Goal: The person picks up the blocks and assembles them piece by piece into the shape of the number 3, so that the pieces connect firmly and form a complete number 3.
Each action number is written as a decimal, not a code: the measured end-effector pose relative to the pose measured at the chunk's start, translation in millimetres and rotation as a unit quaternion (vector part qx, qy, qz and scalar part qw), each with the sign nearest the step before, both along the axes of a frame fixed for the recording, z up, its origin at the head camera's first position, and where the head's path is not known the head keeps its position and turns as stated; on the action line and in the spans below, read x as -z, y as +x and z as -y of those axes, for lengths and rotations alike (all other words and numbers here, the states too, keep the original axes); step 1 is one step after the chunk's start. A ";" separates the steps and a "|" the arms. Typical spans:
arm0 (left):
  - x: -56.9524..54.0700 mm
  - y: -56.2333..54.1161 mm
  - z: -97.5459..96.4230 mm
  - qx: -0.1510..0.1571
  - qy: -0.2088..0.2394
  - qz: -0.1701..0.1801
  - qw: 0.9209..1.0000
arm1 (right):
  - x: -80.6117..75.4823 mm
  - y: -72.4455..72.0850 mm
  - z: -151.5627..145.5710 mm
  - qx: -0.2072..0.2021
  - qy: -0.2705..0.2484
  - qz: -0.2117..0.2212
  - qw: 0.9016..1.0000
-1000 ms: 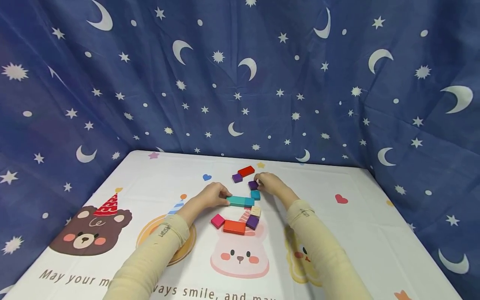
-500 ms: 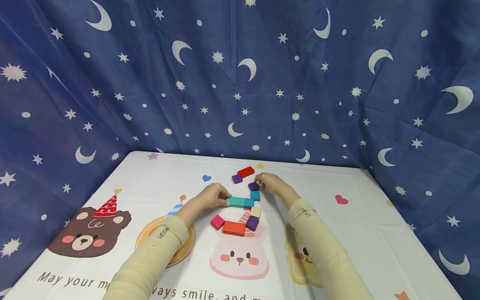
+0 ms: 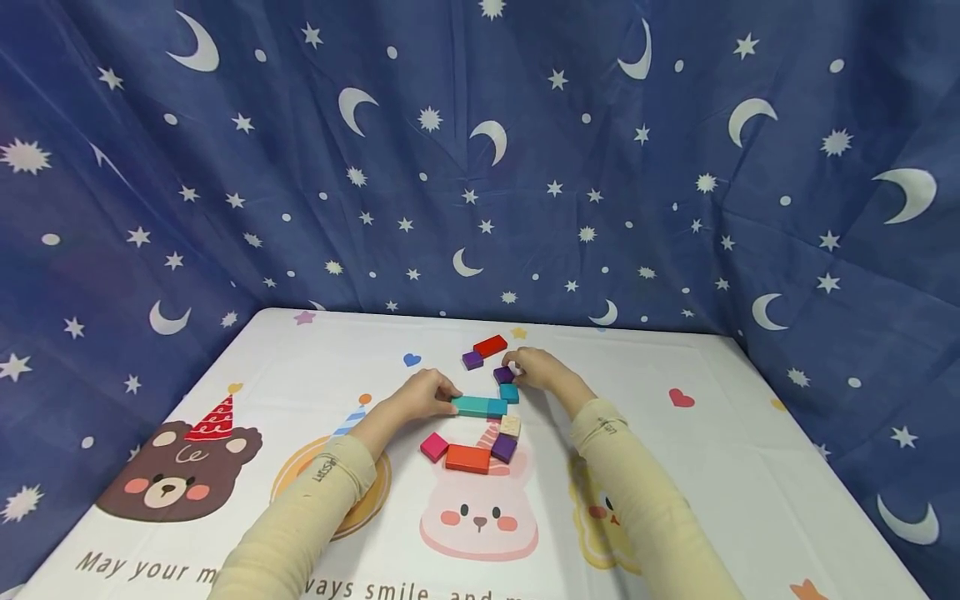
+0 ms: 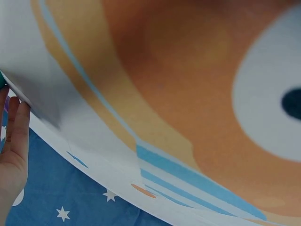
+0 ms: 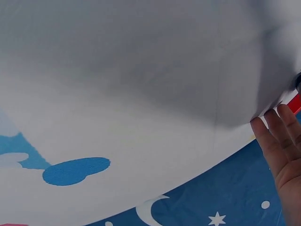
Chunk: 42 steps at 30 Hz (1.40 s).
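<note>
In the head view my left hand holds the left end of a long teal block between thumb and fingers. A blue block adjoins its right end. My right hand pinches a small dark purple block just behind a small teal-blue cube. All these blocks lie flat on the white printed cloth. Only a sliver of teal block shows beside my left fingers in the left wrist view. The right wrist view has my right fingers at its right edge, and the pinched block is mostly cut off.
Behind lie a red block and a purple block. Toward the front, a wooden block, a purple block, an orange-red block and a pink block form a curve. A starry blue curtain encloses the table.
The dark purple block has shifted slightly left and forward, toward the teal-blue cube, with my right hand. My left hand stays at the teal block. The head view has tilted a little.
</note>
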<state>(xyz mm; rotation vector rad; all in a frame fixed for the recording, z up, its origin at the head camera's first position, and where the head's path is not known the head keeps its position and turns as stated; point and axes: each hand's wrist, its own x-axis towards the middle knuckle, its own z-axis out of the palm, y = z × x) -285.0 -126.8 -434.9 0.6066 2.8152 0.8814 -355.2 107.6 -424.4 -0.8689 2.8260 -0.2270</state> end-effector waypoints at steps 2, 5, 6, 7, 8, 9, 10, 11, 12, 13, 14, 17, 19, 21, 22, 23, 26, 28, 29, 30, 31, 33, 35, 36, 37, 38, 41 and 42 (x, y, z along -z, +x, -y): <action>0.3 0.3 0.2 0.000 0.001 0.001 1.000 | -0.1 1.5 0.5 0.003 -0.001 0.000 1.000; 0.1 0.7 -0.2 0.002 0.004 0.001 1.000 | -0.4 3.0 0.7 0.006 -0.002 0.001 1.000; 0.0 0.8 -0.5 0.001 0.005 0.002 1.000 | -0.6 3.4 0.8 0.007 -0.002 0.002 1.000; -0.3 0.9 -0.6 0.001 0.006 0.001 1.000 | -0.7 3.5 0.8 0.006 -0.002 0.002 1.000; -0.4 1.0 -0.7 0.001 0.006 0.001 1.000 | -0.7 3.5 0.8 0.006 -0.003 0.002 1.000; -0.4 1.0 -0.7 0.000 0.008 0.001 1.000 | -0.7 3.5 0.9 0.007 -0.003 0.004 1.000; -0.2 1.0 -0.7 -0.001 0.007 0.001 1.000 | -0.6 3.4 1.0 0.007 -0.003 0.006 1.000; 0.0 1.0 -0.8 -0.002 0.008 0.002 1.000 | -0.5 3.3 1.2 0.007 -0.003 0.008 1.000; 0.3 1.0 -0.8 -0.003 0.008 0.003 1.000 | -0.3 3.3 1.3 0.007 -0.003 0.011 1.000; 0.6 0.9 -0.9 -0.004 0.008 0.004 1.000 | 0.0 3.2 1.4 0.007 -0.002 0.013 1.000; 0.9 0.9 -1.0 -0.004 0.009 0.005 1.000 | 0.2 3.2 1.5 0.007 -0.001 0.015 1.000; 1.0 0.8 -1.3 -0.002 0.011 0.004 1.000 | 0.7 3.4 1.4 0.007 -0.002 0.016 1.000; 0.6 0.8 -1.3 -0.002 0.011 0.002 1.000 | 0.8 3.5 1.1 0.008 -0.007 0.017 1.000; 0.2 1.0 -1.2 -0.002 0.010 0.000 1.000 | 0.6 3.9 0.7 0.007 -0.011 0.016 1.000; 0.1 1.2 -1.1 -0.002 0.009 -0.001 1.000 | 0.5 4.1 0.5 0.006 -0.013 0.016 1.000; -0.3 1.4 -0.9 -0.002 0.011 0.000 1.000 | 0.2 4.4 0.3 0.006 -0.015 0.017 1.000; -0.9 2.3 0.0 0.001 0.012 -0.005 1.000 | -0.3 4.7 0.1 0.005 -0.017 0.018 1.000; -1.4 2.8 0.7 0.002 0.012 -0.007 1.000 | -0.3 4.3 0.2 0.003 -0.015 0.016 1.000; -1.6 3.0 0.7 0.003 0.014 -0.007 1.000 | -0.3 4.1 0.2 0.003 -0.015 0.015 1.000; -1.6 3.1 0.6 0.002 0.013 -0.008 1.000 | -0.2 3.9 0.4 0.003 -0.014 0.015 1.000; -1.4 3.0 0.5 0.002 0.014 -0.006 1.000 | -0.1 3.7 0.6 0.002 -0.012 0.015 1.000; -1.4 2.9 0.4 0.001 0.013 -0.006 1.000 | 0.2 3.6 0.4 0.001 -0.013 0.014 1.000; -1.3 2.7 0.0 0.000 0.013 -0.004 1.000 | -0.3 4.2 0.1 0.001 -0.014 0.012 1.000; -1.2 2.7 0.3 0.003 0.012 -0.008 1.000 | -0.6 4.1 -0.1 -0.001 -0.014 0.010 1.000; -1.0 2.6 0.7 0.005 0.011 -0.012 1.000 | -0.8 4.0 -0.5 -0.004 -0.015 0.007 1.000; -1.1 2.6 1.0 0.007 0.011 -0.014 1.000 | -0.8 3.7 -0.8 -0.006 -0.016 0.006 1.000; -1.3 2.6 2.1 0.015 0.013 -0.020 1.000 | 1.8 -1.1 -1.5 -0.015 -0.019 0.004 1.000; -1.5 2.6 2.5 0.018 0.014 -0.023 0.999 | 3.7 -3.6 -1.6 -0.018 -0.019 0.005 1.000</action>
